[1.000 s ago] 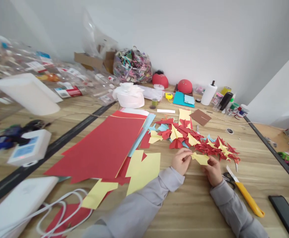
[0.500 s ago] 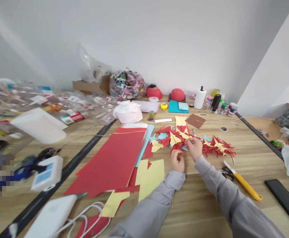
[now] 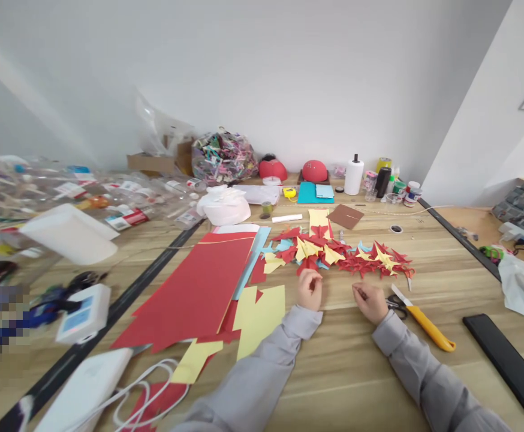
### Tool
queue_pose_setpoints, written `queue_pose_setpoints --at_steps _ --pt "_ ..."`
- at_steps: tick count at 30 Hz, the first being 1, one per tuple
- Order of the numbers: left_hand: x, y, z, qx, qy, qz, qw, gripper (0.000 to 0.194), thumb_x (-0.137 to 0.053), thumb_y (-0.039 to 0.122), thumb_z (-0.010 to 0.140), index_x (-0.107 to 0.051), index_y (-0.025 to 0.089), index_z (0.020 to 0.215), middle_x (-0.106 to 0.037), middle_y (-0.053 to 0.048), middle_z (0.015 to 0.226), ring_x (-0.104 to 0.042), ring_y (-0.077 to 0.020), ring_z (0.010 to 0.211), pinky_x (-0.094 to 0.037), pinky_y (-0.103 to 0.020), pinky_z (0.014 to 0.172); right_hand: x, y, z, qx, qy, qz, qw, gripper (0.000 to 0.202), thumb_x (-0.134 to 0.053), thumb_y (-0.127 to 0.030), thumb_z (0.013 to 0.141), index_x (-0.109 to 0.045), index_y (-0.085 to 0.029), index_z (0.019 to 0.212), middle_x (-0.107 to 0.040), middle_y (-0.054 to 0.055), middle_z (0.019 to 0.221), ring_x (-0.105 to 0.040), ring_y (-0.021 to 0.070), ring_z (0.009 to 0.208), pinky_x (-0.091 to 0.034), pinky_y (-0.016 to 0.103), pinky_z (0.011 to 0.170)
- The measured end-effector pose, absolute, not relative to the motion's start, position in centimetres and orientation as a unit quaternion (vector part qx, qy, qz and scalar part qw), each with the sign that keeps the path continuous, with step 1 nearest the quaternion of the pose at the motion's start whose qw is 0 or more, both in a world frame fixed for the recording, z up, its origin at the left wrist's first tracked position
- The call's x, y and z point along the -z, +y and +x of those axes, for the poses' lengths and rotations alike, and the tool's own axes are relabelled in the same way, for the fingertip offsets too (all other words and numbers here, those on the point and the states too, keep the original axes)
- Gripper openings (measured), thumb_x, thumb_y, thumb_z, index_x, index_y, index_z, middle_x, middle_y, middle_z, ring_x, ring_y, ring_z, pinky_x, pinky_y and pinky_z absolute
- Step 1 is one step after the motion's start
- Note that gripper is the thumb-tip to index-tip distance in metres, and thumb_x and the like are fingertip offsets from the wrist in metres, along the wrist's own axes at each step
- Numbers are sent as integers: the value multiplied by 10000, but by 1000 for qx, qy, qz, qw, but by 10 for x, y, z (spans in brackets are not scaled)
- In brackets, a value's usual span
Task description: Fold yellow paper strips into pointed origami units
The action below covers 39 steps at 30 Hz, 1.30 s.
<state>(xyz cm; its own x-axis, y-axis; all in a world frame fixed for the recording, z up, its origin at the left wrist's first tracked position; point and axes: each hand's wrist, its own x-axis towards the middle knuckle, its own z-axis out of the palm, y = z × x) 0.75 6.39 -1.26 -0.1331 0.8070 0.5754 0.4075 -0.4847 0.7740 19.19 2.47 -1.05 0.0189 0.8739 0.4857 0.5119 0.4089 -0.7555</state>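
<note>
Curled fingers close my left hand [image 3: 310, 290], just in front of a pile of small folded red paper pieces [image 3: 322, 235]. No object shows in it. My right hand [image 3: 370, 302] is also closed, thumb against the fingers, beside the scissors [image 3: 395, 305]; nothing is visible between them. Among the red pieces lie a folded yellow paper piece [image 3: 333, 255] and a yellow paper star shape [image 3: 385, 259], with some light blue ones. A yellow-handled knife [image 3: 430, 327] lies right of my right hand.
Red paper sheets [image 3: 190, 288] and yellow paper sheets [image 3: 262, 312] spread to the left. A black phone-like slab [image 3: 507, 366] lies at right. White cables [image 3: 154, 384] and a white box [image 3: 86, 390] sit front left. Plastic bottles [image 3: 127, 198] crowd the far left.
My right hand has drawn back from the paper pile toward the scissors, leaving the yellow folded piece there. My left hand stays near the pile. The view has shifted slightly right.
</note>
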Motion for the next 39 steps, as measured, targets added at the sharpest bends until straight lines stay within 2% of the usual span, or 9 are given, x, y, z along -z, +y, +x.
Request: queue_pose_setpoints --at_steps 4,7,11,14,16,19,25,31,39 --pt "1 60 7 -456 522 705 151 139 -420 165 793 -534 171 713 -523 -60 834 -553 -151 742 -465 -269 641 16 28 200 -182 -699 -506 471 121 -570 -267 750 -686 -233 763 -605 5 540 -528 151 469 -429 268 515" --pt "-11 52 -7 -349 563 736 141 79 -552 198 704 -585 180 773 -549 -56 870 -540 -142 630 -463 -294 620 19 30 199 -181 -723 -495 447 161 -529 -270 775 -677 -208 766 -602 12 541 -532 142 482 -424 251 530" --pt "-25 32 -35 -230 663 707 92 261 -596 225 631 -613 100 859 -550 -167 900 -567 -318 814 -455 -437 683 22 31 200 -169 -740 -491 427 210 -468 -255 808 -662 -182 774 -609 30 561 -542 145 497 -413 245 531" --pt "-30 20 -48 -7 745 667 12 403 -506 397 729 -609 80 955 -553 -203 965 -540 -358 951 -454 -440 750 22 33 200 -167 -747 -489 417 203 -466 -244 807 -657 -181 774 -617 35 574 -557 153 517 -416 250 546" --pt "-32 18 -51 45 747 663 5 397 -453 360 763 -610 62 973 -567 -209 968 -546 -340 968 -448 -412 795 22 34 200 -169 -749 -489 415 192 -476 -239 801 -658 -181 783 -621 37 576 -564 158 528 -420 252 554" --pt "-34 20 -52 66 752 655 5 343 -421 275 767 -629 79 956 -582 -196 967 -561 -319 970 -455 -380 787 21 34 200 -176 -745 -487 421 179 -489 -235 794 -660 -184 780 -627 34 576 -567 152 525 -429 248 557" --pt "-37 16 -52 65 734 676 8 389 -432 331 768 -618 86 1006 -594 -191 989 -567 -323 966 -446 -386 816 18 32 202 -206 -691 -498 481 169 -518 -280 794 -654 -180 786 -649 44 615 -599 159 558 -475 268 579" --pt "-37 4 -48 57 717 695 21 355 -423 199 750 -606 145 1049 -623 -144 1001 -589 -279 946 -462 -346 759 19 36 205 -310 -569 -511 565 236 -490 -377 819 -583 -160 833 -604 -3 526 -550 115 396 -464 232 400" --pt "-40 -4 -41 -1 719 692 62 410 -410 90 716 -613 151 1066 -670 -140 969 -634 -280 891 -482 -359 745 13 38 206 -435 -461 -462 621 231 -628 -390 712 -590 -167 760 -587 -33 493 -511 88 370 -437 209 370"
